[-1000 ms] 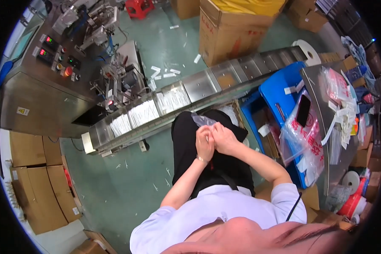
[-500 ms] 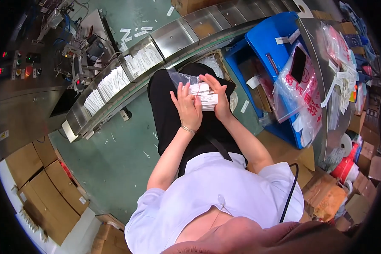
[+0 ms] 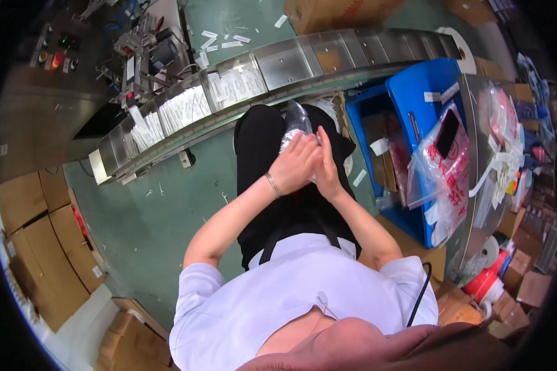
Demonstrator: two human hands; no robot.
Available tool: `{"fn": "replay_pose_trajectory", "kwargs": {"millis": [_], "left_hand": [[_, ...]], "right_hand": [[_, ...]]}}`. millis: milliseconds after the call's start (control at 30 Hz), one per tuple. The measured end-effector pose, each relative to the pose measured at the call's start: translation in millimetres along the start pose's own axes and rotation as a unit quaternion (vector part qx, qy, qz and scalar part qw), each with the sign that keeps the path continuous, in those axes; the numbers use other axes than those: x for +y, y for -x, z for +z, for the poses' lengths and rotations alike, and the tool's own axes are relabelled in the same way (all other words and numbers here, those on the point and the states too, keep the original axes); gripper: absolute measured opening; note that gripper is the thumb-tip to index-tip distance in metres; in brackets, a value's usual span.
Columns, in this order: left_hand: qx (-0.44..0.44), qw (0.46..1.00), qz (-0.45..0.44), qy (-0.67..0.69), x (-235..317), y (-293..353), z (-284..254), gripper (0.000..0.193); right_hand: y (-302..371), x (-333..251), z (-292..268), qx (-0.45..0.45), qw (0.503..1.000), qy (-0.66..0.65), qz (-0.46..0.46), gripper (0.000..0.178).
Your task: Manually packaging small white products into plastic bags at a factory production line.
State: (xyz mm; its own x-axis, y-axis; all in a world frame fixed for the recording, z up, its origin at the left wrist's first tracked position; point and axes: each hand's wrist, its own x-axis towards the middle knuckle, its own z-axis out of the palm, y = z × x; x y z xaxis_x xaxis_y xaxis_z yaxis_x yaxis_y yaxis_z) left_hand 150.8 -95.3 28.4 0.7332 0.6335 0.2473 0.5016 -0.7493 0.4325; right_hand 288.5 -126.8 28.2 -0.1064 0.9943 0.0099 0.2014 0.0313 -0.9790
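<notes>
Over my lap, a clear plastic bag (image 3: 297, 116) with white printed packets inside is held between my two hands. My left hand (image 3: 296, 162) lies across the near part of the bag, its fingers together and reaching over to my right hand. Along the bag's right side, my right hand (image 3: 328, 168) presses with its fingers nearly straight. Most of the packets are covered by the hands; only a white patch (image 3: 289, 138) shows above the left fingers. The bag's far end sticks up, bunched and narrow, beyond my fingertips.
A metal conveyor (image 3: 284, 69) with compartments runs past my knees, several holding white packets (image 3: 182, 110). On the right, a blue bin (image 3: 408, 93) carries plastic bags and a black phone (image 3: 447, 133). A machine (image 3: 158, 52) stands far left, cardboard boxes (image 3: 52, 266) near left.
My left hand has moved over the stack toward my right hand, hiding most of the white packets. The bag has gone from spread to bunched and narrow. The view has shifted.
</notes>
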Motion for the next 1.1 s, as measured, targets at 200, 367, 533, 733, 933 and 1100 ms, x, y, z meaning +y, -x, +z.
{"fn": "replay_pose_trajectory", "kwargs": {"millis": [200,367,533,733,933,1100], "left_hand": [[0.014,0.993,-0.115,0.014,12,3,-7,0.080],[0.132,0.969,-0.165,0.131,13,7,-57,0.057],[0.303,0.883,-0.319,0.165,-45,29,-58,0.043],[0.383,0.810,-0.442,0.041,-130,34,-63,0.035],[0.354,0.784,-0.508,0.039,-156,50,-51,0.038],[0.329,0.791,-0.514,0.042,-159,47,-46,0.041]], "right_hand": [[-22,19,-21,-0.025,0.998,0.050,0.028,0.061],[-116,-79,0,-0.072,0.995,0.040,-0.048,0.040],[-216,-31,107,-0.099,0.968,0.077,0.220,0.091],[-249,6,176,-0.020,0.874,0.345,0.342,0.112],[-246,-5,185,-0.046,0.840,0.411,0.351,0.105],[-247,1,181,0.029,0.882,0.338,0.327,0.083]]}}
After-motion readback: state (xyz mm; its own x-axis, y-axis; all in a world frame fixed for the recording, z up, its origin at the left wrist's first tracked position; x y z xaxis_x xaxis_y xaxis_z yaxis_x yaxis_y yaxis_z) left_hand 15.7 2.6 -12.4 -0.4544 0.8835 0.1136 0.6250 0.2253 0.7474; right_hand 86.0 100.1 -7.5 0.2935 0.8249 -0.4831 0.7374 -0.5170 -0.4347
